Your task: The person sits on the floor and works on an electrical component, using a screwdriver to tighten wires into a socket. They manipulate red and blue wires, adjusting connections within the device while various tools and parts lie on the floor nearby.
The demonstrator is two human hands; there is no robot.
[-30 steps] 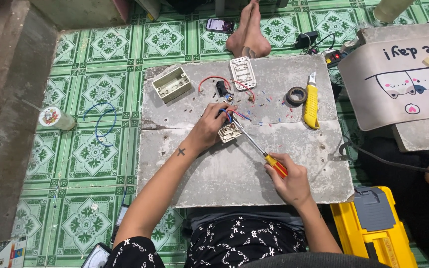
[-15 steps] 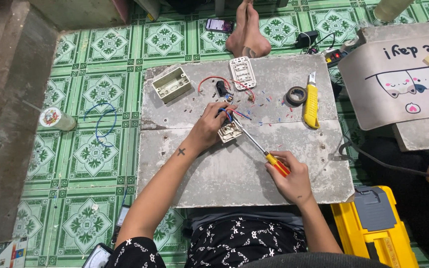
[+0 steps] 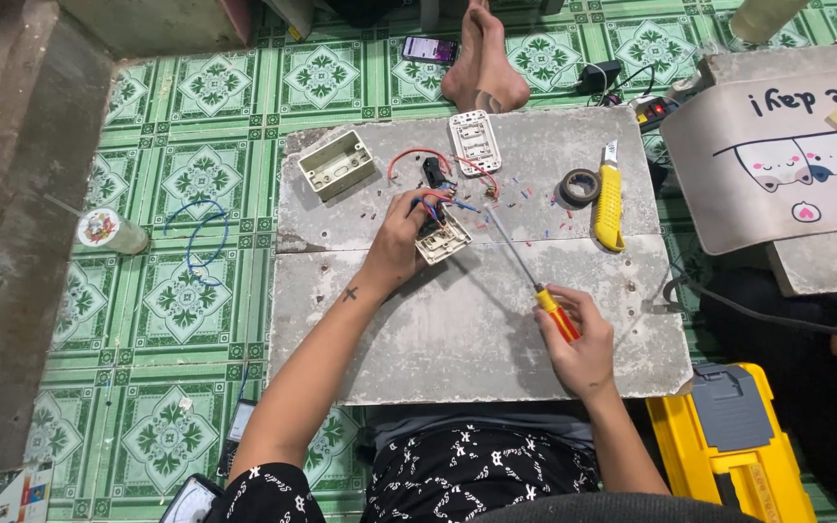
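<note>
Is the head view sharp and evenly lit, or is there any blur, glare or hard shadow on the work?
Head view: sharp and evenly lit; the left hand casts only a soft shadow on the grey slab; no glare on the screwdriver in the right hand; edges bend slightly from the wide lens.

The left hand [image 3: 401, 242] hides part of the switch module [image 3: 443, 238]; the wire ends there are too small to tell; the yellow toolbox [image 3: 728, 441] is cut off below.
</note>
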